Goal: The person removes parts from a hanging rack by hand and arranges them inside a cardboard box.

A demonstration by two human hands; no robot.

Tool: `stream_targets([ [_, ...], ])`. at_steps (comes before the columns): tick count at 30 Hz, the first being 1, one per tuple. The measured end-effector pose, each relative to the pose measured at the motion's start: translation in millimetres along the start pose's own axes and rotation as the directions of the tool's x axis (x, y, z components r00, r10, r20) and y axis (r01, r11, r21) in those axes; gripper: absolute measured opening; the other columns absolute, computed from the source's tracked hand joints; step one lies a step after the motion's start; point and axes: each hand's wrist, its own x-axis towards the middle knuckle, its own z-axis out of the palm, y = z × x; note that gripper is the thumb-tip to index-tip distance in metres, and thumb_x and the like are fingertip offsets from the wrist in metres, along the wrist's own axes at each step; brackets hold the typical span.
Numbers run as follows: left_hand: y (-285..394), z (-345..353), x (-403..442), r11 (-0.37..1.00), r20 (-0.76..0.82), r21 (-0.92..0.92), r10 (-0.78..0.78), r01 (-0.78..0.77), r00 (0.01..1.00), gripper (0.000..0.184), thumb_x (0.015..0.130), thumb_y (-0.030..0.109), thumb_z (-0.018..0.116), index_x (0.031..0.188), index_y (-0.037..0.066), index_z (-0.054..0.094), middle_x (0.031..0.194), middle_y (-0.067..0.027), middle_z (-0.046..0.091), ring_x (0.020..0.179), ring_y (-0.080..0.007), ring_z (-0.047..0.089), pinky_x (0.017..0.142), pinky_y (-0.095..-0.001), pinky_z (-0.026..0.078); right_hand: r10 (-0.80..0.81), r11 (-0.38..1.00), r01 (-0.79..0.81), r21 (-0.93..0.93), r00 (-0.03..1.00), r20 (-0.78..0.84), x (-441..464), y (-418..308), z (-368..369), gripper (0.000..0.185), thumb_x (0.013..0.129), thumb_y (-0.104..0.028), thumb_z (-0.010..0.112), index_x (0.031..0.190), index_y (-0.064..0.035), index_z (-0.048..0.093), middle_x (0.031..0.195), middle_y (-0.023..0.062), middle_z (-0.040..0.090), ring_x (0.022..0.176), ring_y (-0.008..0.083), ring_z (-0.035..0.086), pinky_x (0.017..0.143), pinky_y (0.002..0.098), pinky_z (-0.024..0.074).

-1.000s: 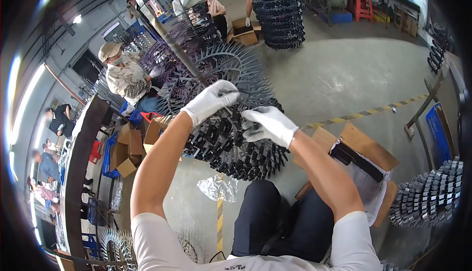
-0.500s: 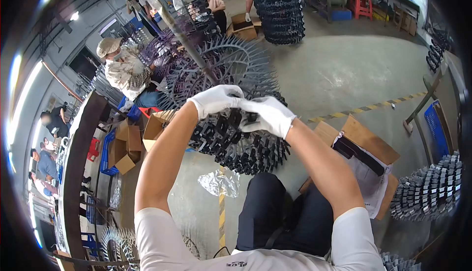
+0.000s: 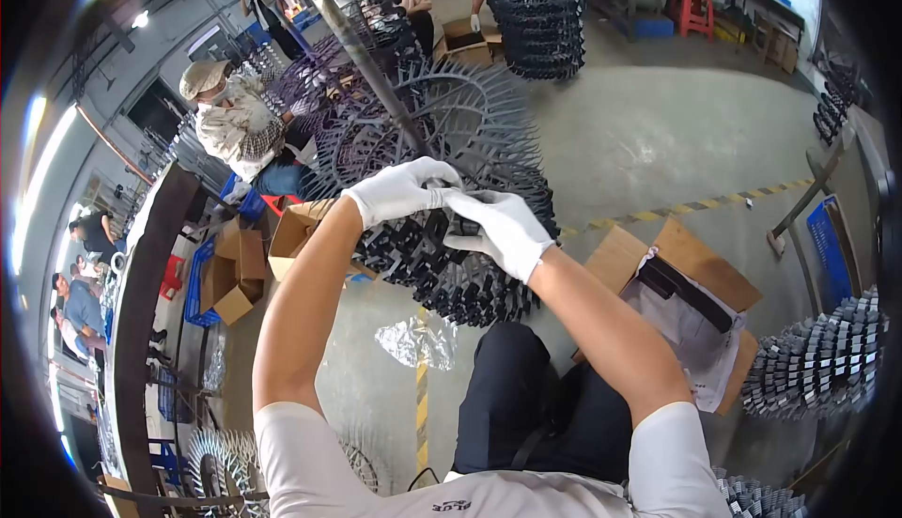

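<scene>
Both my hands wear white gloves and meet at a round rack [image 3: 470, 114] with rings of grey prongs. Small black parts [image 3: 442, 269] hang densely on its lower near side. My left hand [image 3: 402, 191] has its fingers curled at the rack, just below a slanting metal pole [image 3: 376, 77]. My right hand [image 3: 503, 229] touches the left one with its upper fingers, and its thumb is spread apart below, over the black parts. What lies between the fingertips of my left hand is too small to make out.
An opened carton [image 3: 695, 302] with dark parts and white lining stands at right, beside a stack of grey parts [image 3: 817, 363]. Another carton [image 3: 235, 269] is at left. A co-worker in a cap [image 3: 235, 128] sits beyond the rack. Foil-like plastic [image 3: 418, 340] lies on the floor.
My right hand has moved up and left from a small gap until its fingers touch my left hand. The view has shifted slightly.
</scene>
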Motion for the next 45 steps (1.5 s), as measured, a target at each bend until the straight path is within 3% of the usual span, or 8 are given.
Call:
stream_targets([
  [9, 7, -1, -3, 0.992, -0.074, -0.034, 0.122, -0.124, 0.99, 0.026, 0.093, 0.023, 0.071, 0.111, 0.005, 0.067, 0.117, -0.0058, 0.062, 0.111, -0.0172, 0.057, 0.099, -0.0311, 0.044, 0.006, 1.0, -0.005, 0.006, 0.986, -0.169, -15, 18, -5, 0.024, 0.091, -0.011, 0.073, 0.108, 0.0017, 0.062, 0.095, 0.009, 0.066, 0.085, 0.0188, 0.068, 0.079, 0.0388, 0.0626],
  [10, 7, -4, -6, 0.934, -0.16, 0.198, 0.33, -0.298, 0.93, 0.025, 0.094, 0.023, 0.07, 0.11, 0.005, 0.068, 0.119, -0.0078, 0.061, 0.114, -0.0209, 0.058, 0.101, -0.0323, 0.044, 0.012, 0.999, -0.006, 0.041, 0.987, -0.16, -14, 25, 2, 0.026, 0.09, -0.009, 0.073, 0.11, 0.0021, 0.061, 0.094, 0.0089, 0.066, 0.084, 0.0191, 0.068, 0.079, 0.0384, 0.063],
  [11, 10, -5, -12, 0.99, -0.267, 0.084, 0.134, -0.115, 0.954, 0.024, 0.094, 0.023, 0.07, 0.111, 0.006, 0.068, 0.121, -0.0096, 0.061, 0.117, -0.0246, 0.058, 0.103, -0.0342, 0.044, 0.022, 0.999, -0.014, 0.052, 0.988, -0.151, -14, 29, 9, 0.027, 0.09, -0.01, 0.073, 0.111, 0.0025, 0.061, 0.097, 0.0086, 0.065, 0.088, 0.018, 0.067, 0.082, 0.0386, 0.0627],
  [13, 0, -9, -25, 0.925, -0.255, 0.282, 0.328, -0.255, 0.91, 0.023, 0.096, 0.024, 0.068, 0.111, 0.007, 0.069, 0.124, -0.0108, 0.059, 0.118, -0.0257, 0.058, 0.104, -0.0355, 0.044, -0.008, 0.997, 0.02, 0.068, 0.986, -0.168, -11, 33, 24, 0.027, 0.091, -0.01, 0.073, 0.112, 0.0025, 0.061, 0.101, 0.0085, 0.064, 0.094, 0.0165, 0.066, 0.085, 0.0381, 0.0619],
  [24, -15, -6, -23, 0.947, -0.048, 0.287, 0.165, -0.144, 0.985, 0.024, 0.092, 0.027, 0.07, 0.109, 0.01, 0.067, 0.122, -0.0093, 0.057, 0.116, -0.0259, 0.056, 0.104, -0.0346, 0.042, -0.027, 0.998, 0.039, 0.056, 0.981, -0.191, -8, 30, 35, 0.023, 0.09, -0.005, 0.071, 0.108, 0.0022, 0.062, 0.1, 0.0087, 0.064, 0.092, 0.0192, 0.065, 0.084, 0.0405, 0.0625],
  [30, -29, -16, -30, 0.957, -0.218, -0.159, 0.205, -0.243, 0.954, 0.024, 0.093, 0.021, 0.07, 0.113, 0.009, 0.068, 0.13, -0.0119, 0.053, 0.125, -0.025, 0.052, 0.107, -0.0345, 0.041, -0.018, 0.995, 0.04, 0.092, 0.973, -0.228, -24, 42, 30, 0.021, 0.089, -0.001, 0.072, 0.106, -0.0001, 0.06, 0.1, 0.0117, 0.067, 0.088, 0.0216, 0.067, 0.085, 0.0383, 0.0603],
  [33, -34, -21, -51, 0.951, -0.146, 0.22, 0.252, -0.217, 0.957, 0.027, 0.094, 0.023, 0.069, 0.118, 0.012, 0.069, 0.139, -0.0133, 0.049, 0.13, -0.0262, 0.049, 0.11, -0.0362, 0.039, -0.027, 0.989, 0.053, 0.136, 0.983, -0.184, -17, 50, 42, 0.022, 0.089, -0.002, 0.071, 0.108, 0.0002, 0.061, 0.103, 0.0103, 0.067, 0.09, 0.0196, 0.066, 0.086, 0.0373, 0.0596],
  [45, -29, -18, -52, 0.961, -0.07, 0.219, 0.191, -0.172, 0.979, 0.028, 0.09, 0.026, 0.072, 0.112, 0.01, 0.068, 0.135, -0.0145, 0.054, 0.129, -0.0308, 0.05, 0.109, -0.0402, 0.038, -0.019, 0.988, 0.055, 0.146, 0.971, -0.239, -12, 62, 54, 0.02, 0.087, -0.004, 0.073, 0.104, 0.0007, 0.062, 0.095, 0.0074, 0.065, 0.083, 0.0157, 0.066, 0.074, 0.033, 0.0625],
])
